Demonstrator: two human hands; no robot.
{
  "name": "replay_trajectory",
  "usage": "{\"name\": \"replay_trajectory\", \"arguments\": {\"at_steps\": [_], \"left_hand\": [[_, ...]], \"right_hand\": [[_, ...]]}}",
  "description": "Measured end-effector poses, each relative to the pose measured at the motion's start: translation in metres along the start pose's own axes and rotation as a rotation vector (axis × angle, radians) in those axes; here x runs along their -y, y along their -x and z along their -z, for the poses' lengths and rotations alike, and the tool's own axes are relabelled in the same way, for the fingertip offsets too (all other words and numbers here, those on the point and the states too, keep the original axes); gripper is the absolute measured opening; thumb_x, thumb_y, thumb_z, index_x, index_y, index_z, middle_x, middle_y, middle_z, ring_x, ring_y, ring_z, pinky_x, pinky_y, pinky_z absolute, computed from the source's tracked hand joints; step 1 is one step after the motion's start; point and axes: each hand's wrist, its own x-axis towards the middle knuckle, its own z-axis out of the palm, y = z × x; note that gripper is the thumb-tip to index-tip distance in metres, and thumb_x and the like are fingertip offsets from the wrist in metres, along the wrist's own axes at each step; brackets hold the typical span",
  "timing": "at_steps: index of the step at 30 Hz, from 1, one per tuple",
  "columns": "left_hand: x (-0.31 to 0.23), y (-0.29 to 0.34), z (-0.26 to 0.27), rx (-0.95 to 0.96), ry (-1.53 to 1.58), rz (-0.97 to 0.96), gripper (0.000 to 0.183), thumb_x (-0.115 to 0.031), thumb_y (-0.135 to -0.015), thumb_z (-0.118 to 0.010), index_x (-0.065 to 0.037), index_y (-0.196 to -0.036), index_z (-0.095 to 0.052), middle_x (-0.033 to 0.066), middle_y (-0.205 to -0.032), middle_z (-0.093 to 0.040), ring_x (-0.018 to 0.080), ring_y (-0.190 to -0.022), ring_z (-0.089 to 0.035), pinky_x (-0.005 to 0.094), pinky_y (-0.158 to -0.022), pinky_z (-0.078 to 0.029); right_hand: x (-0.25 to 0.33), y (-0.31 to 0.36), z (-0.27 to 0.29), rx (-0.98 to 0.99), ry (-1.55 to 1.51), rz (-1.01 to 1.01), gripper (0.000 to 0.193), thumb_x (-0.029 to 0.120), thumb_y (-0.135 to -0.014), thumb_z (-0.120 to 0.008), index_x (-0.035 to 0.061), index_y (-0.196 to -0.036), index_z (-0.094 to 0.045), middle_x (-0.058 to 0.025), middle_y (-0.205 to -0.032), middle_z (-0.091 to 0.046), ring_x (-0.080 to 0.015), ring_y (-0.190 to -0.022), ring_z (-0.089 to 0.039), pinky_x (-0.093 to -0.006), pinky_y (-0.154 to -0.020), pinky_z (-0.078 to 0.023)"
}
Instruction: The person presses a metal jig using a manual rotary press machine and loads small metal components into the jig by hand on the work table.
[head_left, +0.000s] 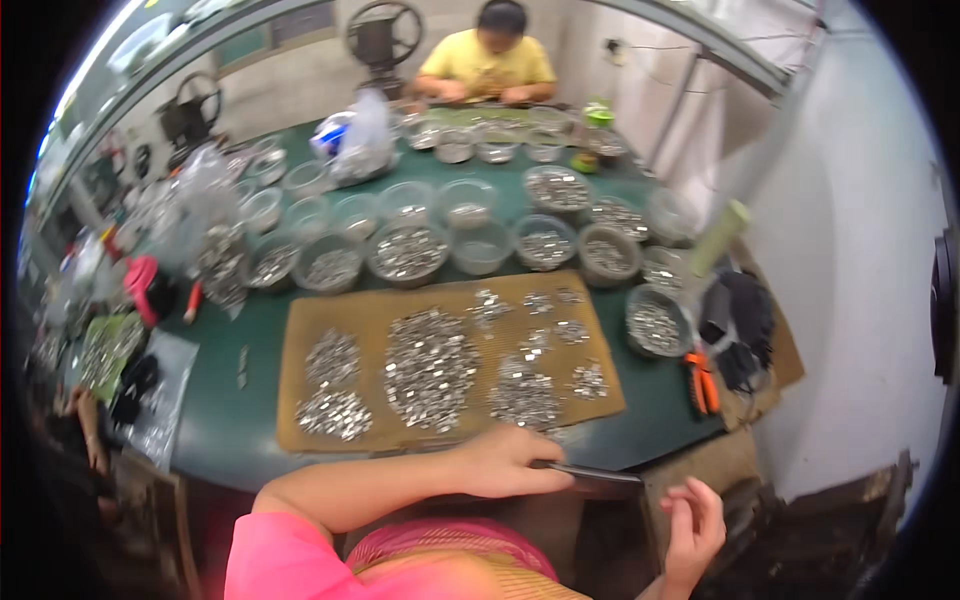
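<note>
My left hand [512, 462] reaches across in front of the table's near edge, its fingers closed around one end of a thin, flat dark object [603, 474] with a pale edge. Blur hides its exact kind. Apart from it on the right, my right hand [695, 525] is raised with bent, separated fingers and nothing visible in them. Just beyond my left hand lies a tan ribbed mat [375, 300], bearing several heaps of small shiny metal pieces, among them a large middle pile [432, 368] and a smaller pile [524, 395].
Several clear round tubs, such as a filled one [408, 250], line the green table [230, 400] behind the mat. Orange-handled pliers [703, 384] lie at right beside a black bag [740, 325]. Across the table sits a person in yellow [490, 68]. Plastic bags [365, 140] stand farther back.
</note>
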Motion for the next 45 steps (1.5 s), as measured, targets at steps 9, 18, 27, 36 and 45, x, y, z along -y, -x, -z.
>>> {"name": "replay_trajectory", "arguments": {"at_steps": [9,18,27,36,45], "left_hand": [[-0.034,0.21,0.027,-0.829,-0.024,0.502,0.025,-0.024,-0.086,-0.073,0.0,-0.094,-0.075,0.0145,-0.079,-0.069,0.023,-0.072,-0.068,0.036,-0.066,-0.052],[-0.048,0.202,0.013,-0.662,-0.319,0.68,0.04,-0.037,-0.091,-0.064,-0.004,-0.111,-0.071,0.0218,-0.091,-0.071,0.0416,-0.084,-0.069,0.0495,-0.076,-0.055],[-0.027,0.066,-0.025,-0.419,-0.461,0.265,0.023,-0.021,-0.093,-0.061,-0.003,-0.101,-0.072,0.0208,-0.089,-0.072,0.0312,-0.084,-0.071,0.039,-0.073,-0.056],[0.089,0.009,-0.079,-0.795,-0.373,-0.084,0.034,-0.034,-0.089,-0.06,-0.002,-0.086,-0.071,0.0227,-0.078,-0.066,0.0385,-0.079,-0.068,0.0497,-0.069,-0.053],[0.113,0.022,-0.081,-1.077,-0.648,-0.426,0.034,-0.034,-0.088,-0.062,-0.001,-0.086,-0.071,0.0224,-0.083,-0.068,0.0391,-0.072,-0.062,0.0527,-0.067,-0.047]], "right_hand": [[0.002,-0.087,-0.123,0.735,-0.288,0.091,0.031,-0.008,-0.088,-0.066,-0.0053,-0.118,-0.068,-0.015,-0.095,-0.076,-0.0191,-0.08,-0.073,-0.0295,-0.074,-0.058],[-0.003,-0.099,-0.165,1.145,-0.299,-0.056,0.028,-0.002,-0.093,-0.065,-0.0032,-0.121,-0.066,-0.0129,-0.101,-0.075,-0.0166,-0.086,-0.072,-0.0287,-0.074,-0.057],[0.017,-0.124,-0.15,1.309,0.209,-0.053,0.029,0.023,-0.107,-0.054,0.0079,-0.132,-0.063,-0.0073,-0.107,-0.069,-0.0178,-0.1,-0.064,-0.0366,-0.091,-0.052],[0.04,-0.096,-0.135,1.321,0.258,-0.254,0.036,0.03,-0.108,-0.051,-0.0006,-0.123,-0.064,-0.0171,-0.108,-0.071,-0.0256,-0.097,-0.068,-0.0376,-0.083,-0.053],[-0.026,-0.097,-0.145,1.52,0.32,0.242,0.05,0.045,-0.106,-0.051,0.0069,-0.138,-0.056,-0.0253,-0.125,-0.065,-0.0444,-0.116,-0.062,-0.0459,-0.098,-0.049]]}}
